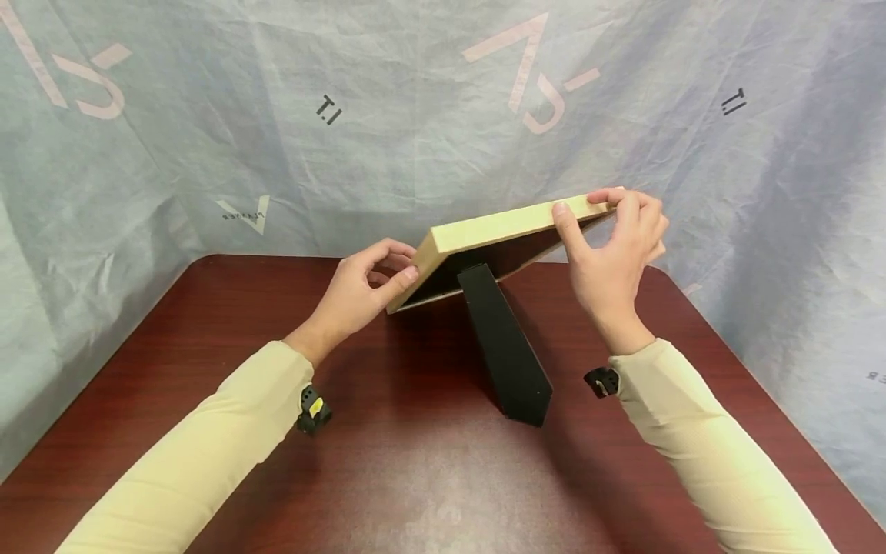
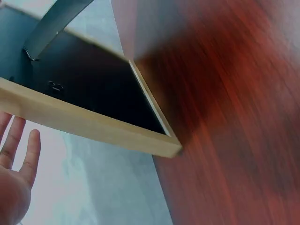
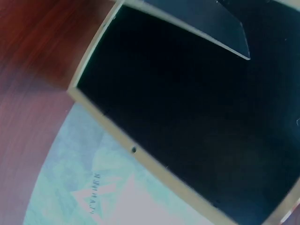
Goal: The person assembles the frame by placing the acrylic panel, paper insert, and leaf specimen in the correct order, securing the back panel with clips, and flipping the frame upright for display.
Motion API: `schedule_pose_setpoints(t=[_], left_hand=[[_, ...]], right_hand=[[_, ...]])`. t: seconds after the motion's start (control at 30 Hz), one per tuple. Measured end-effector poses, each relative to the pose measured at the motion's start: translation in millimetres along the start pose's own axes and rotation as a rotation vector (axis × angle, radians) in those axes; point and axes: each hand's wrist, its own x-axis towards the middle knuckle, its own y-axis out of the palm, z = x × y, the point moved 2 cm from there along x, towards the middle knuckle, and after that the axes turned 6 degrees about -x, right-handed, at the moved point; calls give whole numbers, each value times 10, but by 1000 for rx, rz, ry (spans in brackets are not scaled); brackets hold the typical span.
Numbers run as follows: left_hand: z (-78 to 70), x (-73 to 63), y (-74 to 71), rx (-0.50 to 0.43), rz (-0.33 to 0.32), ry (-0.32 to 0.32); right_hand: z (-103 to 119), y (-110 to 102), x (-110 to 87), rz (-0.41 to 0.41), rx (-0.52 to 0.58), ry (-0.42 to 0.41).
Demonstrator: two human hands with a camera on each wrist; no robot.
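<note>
A light wooden picture frame leans back over the table, its black backing towards me and its front hidden. From the backing a black easel leg slants down to the tabletop. My left hand holds the frame's left side, thumb on the near edge; some of its fingers show beside the wood in the left wrist view. At the upper right corner, my right hand grips the frame with its thumb on the top edge and fingers over the far side.
The dark red wooden table has rounded far corners. A pale grey cloth printed with letters and shapes hangs behind it and along both sides. Each wrist carries a small black device below the cream sleeve.
</note>
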Motion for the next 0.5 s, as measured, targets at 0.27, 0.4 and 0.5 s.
schedule_pose_setpoints(t=[0.27,0.4,0.5], left_hand=[[-150,-27,196,0,94,28],[-120,-64,180,19,103,33],[-56,-95,143,48,112,18]], right_hand=[[-90,-1,61,12,129,16],[-71,20,33,-12,167,-49],[-36,32,-1,-1,191,-93]])
